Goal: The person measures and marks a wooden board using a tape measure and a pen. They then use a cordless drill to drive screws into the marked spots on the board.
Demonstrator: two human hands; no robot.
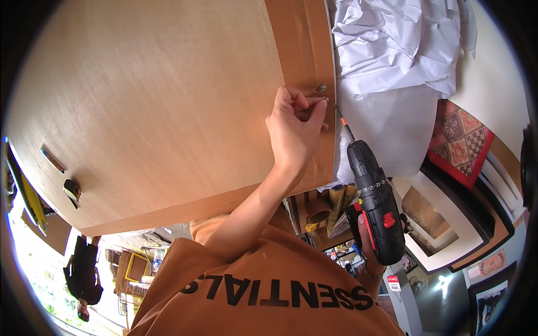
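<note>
pinching with thumb and fingertips drawn tight together, the left hand (294, 131) presses against the darker wooden strip (305, 67) that runs along the edge of a large pale plywood panel (145, 101). the fingers are closed on something small at the strip; it looks like a screw, but it is too small to tell for sure. just above those fingertips, apart from them by a sliver, a small metal hanger clip (320, 88) lies on the strip.

just to the right of the fingertips, the orange-shanked bit (343, 122) of a black cordless drill (376, 199) points up at the panel's edge, its tip close beside the fingers. the right hand (364, 241) is wrapped shut around the drill's grip, mostly hidden behind the drill body and its red switch, well below the pinching fingers.

far to the left of the fingers, a pencil (51, 159) and a small black and yellow tool (72, 190) lie on the pale panel. above and to the right of the fingers, crumpled white paper (392, 45) is heaped beyond the strip. to the lower right, framed pictures (448, 235) lean together, one with a red patterned cloth (462, 140). the person's orange shirt (252, 285) fills the lower middle of the head view.
</note>
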